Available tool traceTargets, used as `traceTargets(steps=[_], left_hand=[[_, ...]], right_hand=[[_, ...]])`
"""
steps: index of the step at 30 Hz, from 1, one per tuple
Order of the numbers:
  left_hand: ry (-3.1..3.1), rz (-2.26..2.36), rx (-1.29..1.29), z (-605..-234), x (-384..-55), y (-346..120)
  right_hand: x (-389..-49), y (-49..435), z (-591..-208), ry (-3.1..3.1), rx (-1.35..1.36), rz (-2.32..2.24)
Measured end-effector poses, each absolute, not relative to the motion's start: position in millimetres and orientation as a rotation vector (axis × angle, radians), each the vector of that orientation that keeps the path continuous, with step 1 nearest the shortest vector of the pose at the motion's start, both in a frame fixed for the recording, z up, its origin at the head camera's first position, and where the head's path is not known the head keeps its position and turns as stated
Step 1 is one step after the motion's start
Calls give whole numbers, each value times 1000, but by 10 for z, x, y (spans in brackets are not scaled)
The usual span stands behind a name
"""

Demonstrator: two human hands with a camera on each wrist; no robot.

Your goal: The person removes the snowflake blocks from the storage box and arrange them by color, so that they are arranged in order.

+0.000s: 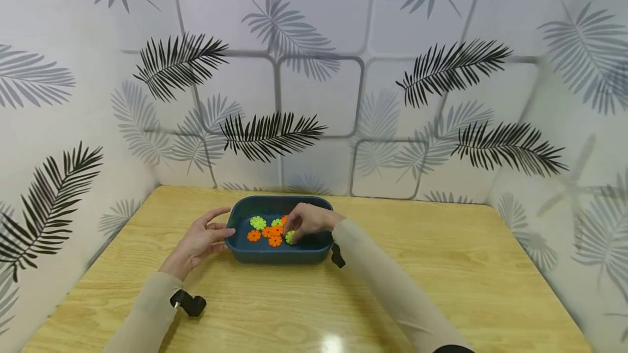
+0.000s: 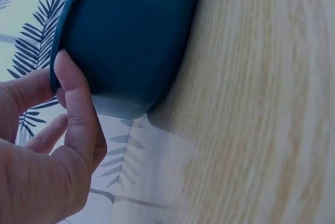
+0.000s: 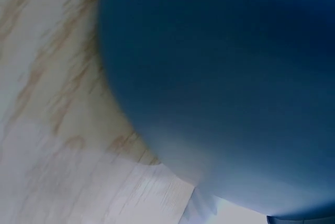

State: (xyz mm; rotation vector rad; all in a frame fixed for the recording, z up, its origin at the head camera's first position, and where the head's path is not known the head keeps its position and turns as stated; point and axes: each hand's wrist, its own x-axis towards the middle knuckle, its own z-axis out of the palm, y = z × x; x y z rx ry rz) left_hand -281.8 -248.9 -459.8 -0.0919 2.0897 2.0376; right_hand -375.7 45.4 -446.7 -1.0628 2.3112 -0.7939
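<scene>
Bkgd: pale wall covering (image 1: 319, 97) w/ grey & black leaf prints on all visible sides; in front of it a light wood-grain table (image 1: 441, 266), w/ a bright glare spot nr the bottom of the head view. Dark-blue tub (image 1: 279, 256) sits toward the table's far side, approx. centre, long side facing the person.

L hand (image 1: 203, 238) is at the tub's L end, gripping the rim: thumb over the edge, fingers on the outer side. L wrist cam confirms the rim is between thumb & finger, other fingers bent below. L forearm, in a beige sleeve (image 1: 152, 298), comes up from bottom L, angled inward; black wrist device (image 1: 191, 304) on its inner side.

R hand (image 1: 309, 218) reaches in over the tub's R end, back of hand up, wrist bent, fingers pointing down. Thumb & fingertips pinch a green disc (image 1: 290, 237); can't tell if it's clear of the tub floor. R forearm runs diagonally from bottom R, same beige sleeve, w/ a black device (image 1: 338, 255) below the wrist. R wrist cam: mostly blurred tub wall, fingers hidden.

Other notched discs, orange discs (image 1: 275, 241) & yellow-green discs (image 1: 258, 223), lie grouped mid-tub, L of the R hand, some touching/overlapping.
</scene>
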Motion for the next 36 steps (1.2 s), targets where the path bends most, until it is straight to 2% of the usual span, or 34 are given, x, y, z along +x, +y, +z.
traceTargets(steps=[8, 28, 36], left_hand=[[2127, 1989, -83, -4592, -2791, -2476], [2099, 1986, -18, -4585, -2777, -2480], [2073, 2008, -15, -4589, -2794, -2488]], right_hand=[[-3762, 504, -4464, 2238, -983, -1029], [-3596, 744, -4305, 2142, -859, -1250], [-3593, 805, -4279, 2162, -921, -1218]])
